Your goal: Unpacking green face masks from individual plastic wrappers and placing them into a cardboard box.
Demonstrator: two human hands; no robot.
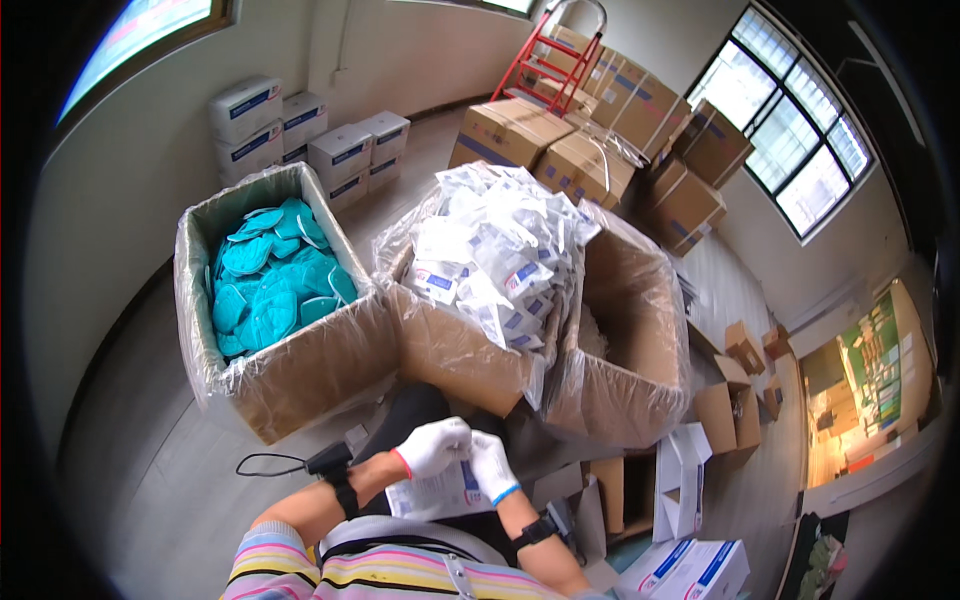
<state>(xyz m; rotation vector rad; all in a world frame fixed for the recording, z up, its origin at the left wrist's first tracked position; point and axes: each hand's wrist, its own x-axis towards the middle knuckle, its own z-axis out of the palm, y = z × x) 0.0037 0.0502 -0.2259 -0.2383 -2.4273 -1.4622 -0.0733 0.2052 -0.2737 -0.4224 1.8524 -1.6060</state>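
Observation:
Both my hands wear white gloves and meet over my lap. My left hand point(437, 447) and my right hand point(490, 468) pinch the upper edge of a white packet point(432, 497) with a blue printed patch. The packet hangs below my fingers, against my lap. Ahead of me a plastic-lined carton point(470, 365) is heaped with similar white packets point(500, 250). To its left, another lined carton point(310, 370) holds a pile of teal padded pieces point(275, 285), rounded in outline. A third lined carton point(625, 385) stands to the right, with bare cardboard walls showing inside.
White boxes with blue bands point(250, 120) are stacked by the left wall. Large brown cartons point(515, 130) and a red stepladder point(548, 65) stand at the back. Near my right side are an open white box point(682, 490), a closed white box point(690, 570) and open brown cartons point(728, 415).

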